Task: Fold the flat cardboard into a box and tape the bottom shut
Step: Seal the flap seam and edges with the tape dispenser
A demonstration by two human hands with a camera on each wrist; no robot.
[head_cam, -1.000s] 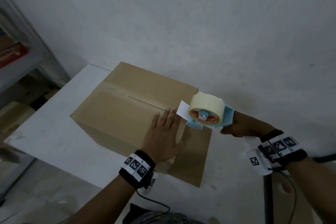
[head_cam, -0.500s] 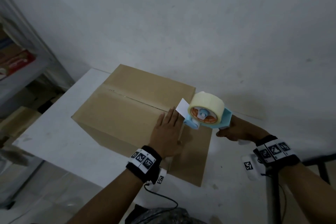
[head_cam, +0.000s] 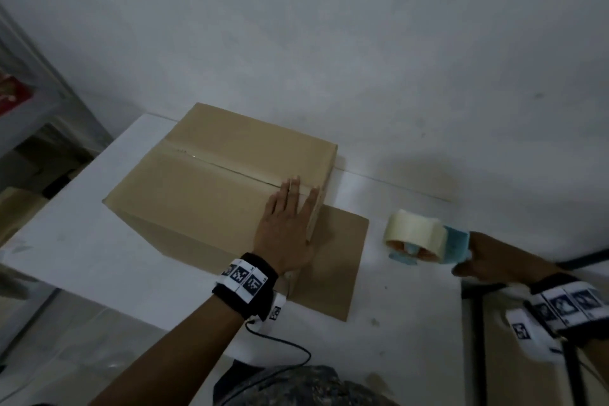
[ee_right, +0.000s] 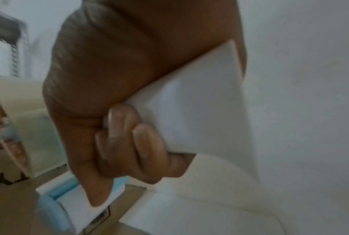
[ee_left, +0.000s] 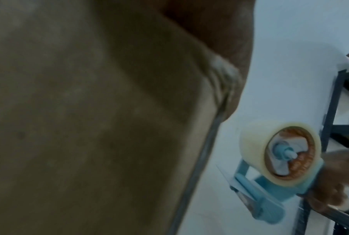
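**Item: box bottom, seam taped, dispenser off the box**

Box (head_cam: 227, 188): brown cardboard, folded up, standing on white table (head_cam: 75, 247) against the wall. Closed flaps on top, meeting along one centre seam. Glossy strip of tape visible along that seam, running to the right-hand edge. One loose flap (head_cam: 336, 260) lying flat on the table at the right-hand base.

Left hand (head_cam: 286, 227): flat, fingers straight and spread, palm down on the box top at the right-hand end, fingertips at the seam. Holding nothing; pressing only.

Right hand (head_cam: 487, 260): fingers curled round the handle of the tape dispenser (head_cam: 425, 237). Blue frame, roll of clear tape, held above the table well apart from the box, to its right. No tape seen bridging dispenser and box; frame blurred, so not certain.

Step in hand, as judged: end of the taping pass, with the strip apparently cut free and the left palm smoothing or holding down its end.

Next move, as judged: rubbing the strip flat along the seam and over the right-hand edge, checking the flaps are held shut, setting the dispenser down. Firm, even pressure called for, without denting the flaps inward.
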